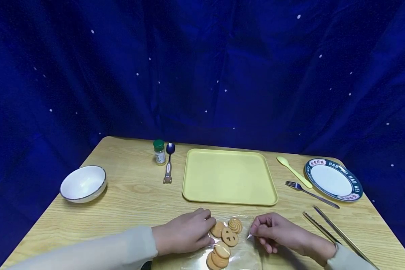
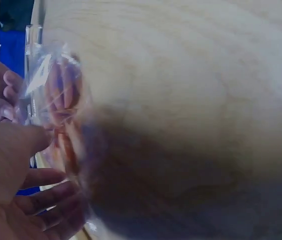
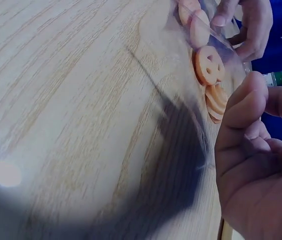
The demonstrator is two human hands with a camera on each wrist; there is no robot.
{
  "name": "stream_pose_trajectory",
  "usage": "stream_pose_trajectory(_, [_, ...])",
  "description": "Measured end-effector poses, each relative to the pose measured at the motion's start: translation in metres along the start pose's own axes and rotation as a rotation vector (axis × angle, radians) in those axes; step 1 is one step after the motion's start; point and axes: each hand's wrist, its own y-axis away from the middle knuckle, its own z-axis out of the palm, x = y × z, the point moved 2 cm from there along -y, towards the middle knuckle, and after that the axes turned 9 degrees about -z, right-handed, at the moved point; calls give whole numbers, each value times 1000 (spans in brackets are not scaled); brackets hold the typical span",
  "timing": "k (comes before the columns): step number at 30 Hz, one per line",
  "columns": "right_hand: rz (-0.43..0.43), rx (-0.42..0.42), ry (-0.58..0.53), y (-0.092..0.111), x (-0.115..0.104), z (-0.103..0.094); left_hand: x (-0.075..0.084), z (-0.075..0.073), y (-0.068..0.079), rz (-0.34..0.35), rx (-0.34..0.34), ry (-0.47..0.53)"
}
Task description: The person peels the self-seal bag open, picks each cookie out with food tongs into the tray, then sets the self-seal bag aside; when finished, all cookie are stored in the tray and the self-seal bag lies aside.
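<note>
A staged tabletop dining scene is suggested, with the room beyond hidden by a star-flecked dark blue curtain (image 1: pixel 189 67). A wood-grained counter (image 1: pixel 131 204) is laid with a bowl (image 1: pixel 83 183), a tray (image 1: pixel 229 178), a plate (image 1: pixel 329 180) and a fork (image 1: pixel 312 193); whether a home or studio is shown cannot be told.
</note>
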Motion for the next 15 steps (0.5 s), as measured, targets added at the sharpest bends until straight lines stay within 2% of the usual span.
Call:
stream_pose_trajectory(11, [-29,-3,14,-1,-1,2,-1,14,5,40,157,-31])
stream_pose_trajectory(15, [-31,2,19,-1,-3,2,0,16,5,39,165,-27])
